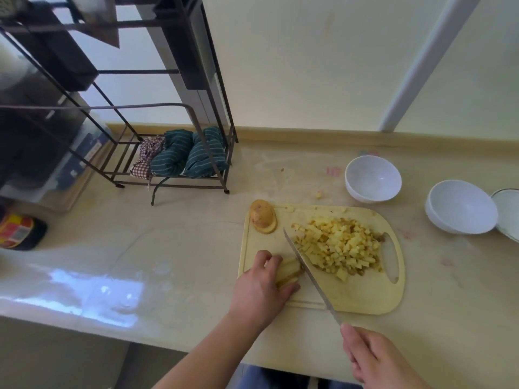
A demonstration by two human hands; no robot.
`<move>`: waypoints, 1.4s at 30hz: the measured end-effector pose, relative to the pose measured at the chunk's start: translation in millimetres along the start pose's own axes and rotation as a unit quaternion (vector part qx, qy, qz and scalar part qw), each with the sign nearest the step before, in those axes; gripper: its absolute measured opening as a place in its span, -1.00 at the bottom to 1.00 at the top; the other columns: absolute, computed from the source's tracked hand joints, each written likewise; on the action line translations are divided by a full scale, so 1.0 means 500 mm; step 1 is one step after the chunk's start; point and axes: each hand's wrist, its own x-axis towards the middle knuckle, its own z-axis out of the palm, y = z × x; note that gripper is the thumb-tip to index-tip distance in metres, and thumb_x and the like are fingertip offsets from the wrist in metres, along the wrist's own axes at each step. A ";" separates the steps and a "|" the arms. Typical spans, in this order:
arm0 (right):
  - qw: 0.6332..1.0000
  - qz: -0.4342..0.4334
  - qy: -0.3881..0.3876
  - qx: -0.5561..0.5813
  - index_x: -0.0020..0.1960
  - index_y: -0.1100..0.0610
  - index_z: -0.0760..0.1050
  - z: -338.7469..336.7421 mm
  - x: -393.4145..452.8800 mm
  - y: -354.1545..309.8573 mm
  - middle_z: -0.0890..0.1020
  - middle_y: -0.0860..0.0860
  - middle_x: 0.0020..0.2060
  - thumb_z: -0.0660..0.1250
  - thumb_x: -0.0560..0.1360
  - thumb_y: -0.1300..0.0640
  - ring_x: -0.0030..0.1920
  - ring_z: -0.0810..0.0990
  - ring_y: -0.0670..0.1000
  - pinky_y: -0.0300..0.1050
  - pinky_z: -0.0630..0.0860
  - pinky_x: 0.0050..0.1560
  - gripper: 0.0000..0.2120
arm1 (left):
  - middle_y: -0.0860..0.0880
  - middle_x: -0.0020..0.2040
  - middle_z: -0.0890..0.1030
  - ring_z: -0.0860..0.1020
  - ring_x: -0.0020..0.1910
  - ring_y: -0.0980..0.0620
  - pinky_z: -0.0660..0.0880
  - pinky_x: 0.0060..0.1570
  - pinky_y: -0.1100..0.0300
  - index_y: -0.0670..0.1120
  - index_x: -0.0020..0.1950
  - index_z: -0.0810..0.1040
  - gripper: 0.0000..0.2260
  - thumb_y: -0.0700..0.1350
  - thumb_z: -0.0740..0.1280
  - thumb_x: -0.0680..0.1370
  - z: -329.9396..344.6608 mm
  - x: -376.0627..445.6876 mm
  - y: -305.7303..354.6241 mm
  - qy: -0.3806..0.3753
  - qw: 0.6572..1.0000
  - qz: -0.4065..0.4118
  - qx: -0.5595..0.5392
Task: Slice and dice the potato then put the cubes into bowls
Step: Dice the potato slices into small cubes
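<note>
The left hand (262,287) curled over a bundle of potato strips (289,272) on the cutting board (362,299), mostly hiding them. The right hand (373,357) gripped the knife (307,272), handle buried in the fist. Diced cubes (339,247) were piled right of the blade, two white bowls (373,178) sat further back, with the plate (509,211) cut off at the frame's edge.

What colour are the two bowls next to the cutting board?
Both bowls are plain white, seen best in the head view.
</note>
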 end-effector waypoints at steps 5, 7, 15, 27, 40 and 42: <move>1.000 0.006 -0.009 -0.006 -0.34 0.10 0.31 -0.005 -0.003 -0.015 0.33 -0.03 -0.56 0.04 0.46 -0.32 -0.54 0.29 -0.10 -0.32 0.22 -0.50 -0.50 | 0.06 0.36 0.36 0.63 0.03 -0.13 0.47 -0.14 0.12 0.03 0.46 0.41 -0.41 0.33 0.33 0.54 -0.001 0.002 0.004 0.004 1.000 -0.004 -0.002; 1.000 0.002 -0.016 -0.006 -0.32 0.12 0.30 0.000 -0.005 -0.020 0.32 -0.03 -0.57 0.06 0.54 -0.23 -0.56 0.29 -0.11 -0.32 0.23 -0.51 -0.53 | 0.02 0.33 0.39 0.64 -0.03 -0.17 0.49 -0.18 0.09 0.01 0.43 0.45 -0.41 0.32 0.36 0.53 0.006 0.001 0.004 0.020 1.000 0.007 -0.008; 1.000 -0.002 -0.002 -0.016 -0.37 0.09 0.31 -0.020 -0.010 -0.023 0.33 -0.03 -0.57 0.11 0.49 -0.28 -0.52 0.29 -0.08 -0.24 0.25 -0.44 -0.52 | 0.04 0.36 0.35 0.63 0.02 -0.13 0.48 -0.16 0.11 0.01 0.46 0.39 -0.36 0.38 0.30 0.52 0.002 0.005 0.002 0.003 1.000 0.016 0.013; 1.000 -0.007 -0.008 -0.028 -0.31 0.12 0.35 -0.022 -0.034 -0.045 0.40 -0.04 -0.55 0.05 0.36 -0.38 -0.49 0.33 -0.14 -0.17 0.32 -0.33 -0.45 | -0.14 0.11 0.64 0.59 0.11 -0.21 0.55 0.12 -0.04 -0.22 0.10 0.67 -0.80 -0.14 0.43 0.54 0.054 0.042 -0.052 0.197 0.919 0.340 -0.031; 0.993 -0.015 0.016 -0.118 -0.36 0.11 0.37 -0.030 -0.054 -0.072 0.52 -0.17 -0.44 0.05 0.50 -0.19 -0.31 0.50 -0.19 -0.28 0.43 -0.10 -0.56 | -0.15 0.05 0.66 0.60 0.06 -0.23 0.54 0.15 0.02 -0.25 0.01 0.69 -0.89 -0.27 0.48 0.50 0.065 0.059 -0.051 0.201 0.905 0.363 -0.092; 0.993 0.003 0.011 -0.120 -0.36 0.11 0.36 -0.022 -0.042 -0.060 0.51 -0.14 -0.46 0.06 0.53 -0.19 -0.33 0.50 -0.15 -0.23 0.44 -0.09 -0.54 | -0.15 0.05 0.67 0.61 0.06 -0.23 0.55 0.15 0.01 -0.26 0.00 0.70 -0.89 -0.28 0.49 0.49 0.065 0.061 -0.051 0.204 0.903 0.364 -0.101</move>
